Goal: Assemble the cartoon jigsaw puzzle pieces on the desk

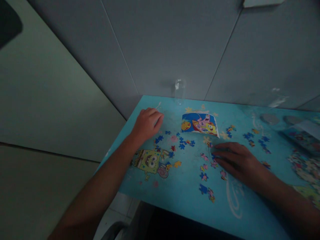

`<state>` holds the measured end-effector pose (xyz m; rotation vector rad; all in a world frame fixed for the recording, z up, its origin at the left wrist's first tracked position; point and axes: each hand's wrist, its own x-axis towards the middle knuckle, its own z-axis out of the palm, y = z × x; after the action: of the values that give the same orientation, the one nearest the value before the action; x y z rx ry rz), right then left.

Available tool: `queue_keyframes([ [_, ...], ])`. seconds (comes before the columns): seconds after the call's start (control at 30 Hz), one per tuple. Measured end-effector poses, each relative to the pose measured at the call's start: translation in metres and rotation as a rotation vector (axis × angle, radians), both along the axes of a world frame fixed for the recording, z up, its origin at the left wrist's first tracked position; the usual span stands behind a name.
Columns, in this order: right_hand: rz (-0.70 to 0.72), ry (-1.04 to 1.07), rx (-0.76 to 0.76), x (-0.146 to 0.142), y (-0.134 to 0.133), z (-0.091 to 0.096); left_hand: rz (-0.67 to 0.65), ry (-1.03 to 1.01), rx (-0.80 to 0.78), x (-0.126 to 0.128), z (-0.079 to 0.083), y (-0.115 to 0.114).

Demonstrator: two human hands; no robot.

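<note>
On the blue counter (180,186) the flat, empty right hand (237,160) rests on scattered puzzle pieces (207,160) near the middle, the left hand (147,124) curls loosely, its grip unclear; a sweep could knock pieces off the near edge.

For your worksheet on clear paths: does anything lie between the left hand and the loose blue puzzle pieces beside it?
Nothing visible does. The left hand rests curled on the table, and the blue puzzle pieces lie just beside its fingers with only bare tabletop between.
</note>
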<state>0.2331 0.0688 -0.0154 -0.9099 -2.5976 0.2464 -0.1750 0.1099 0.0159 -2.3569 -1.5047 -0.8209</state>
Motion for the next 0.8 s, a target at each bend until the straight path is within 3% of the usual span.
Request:
queue_keyframes([
  [0.2,0.006,0.019,0.01,-0.003,-0.001,0.002,-0.135,-0.045,-0.06,0.015,-0.01,-0.006],
  [0.53,-0.013,0.009,0.014,0.001,-0.002,0.002,-0.101,-0.084,-0.046,-0.011,-0.012,-0.001],
  [0.8,-0.041,0.04,0.002,-0.002,-0.004,0.005,-0.114,-0.075,-0.063,-0.004,-0.011,-0.007],
])
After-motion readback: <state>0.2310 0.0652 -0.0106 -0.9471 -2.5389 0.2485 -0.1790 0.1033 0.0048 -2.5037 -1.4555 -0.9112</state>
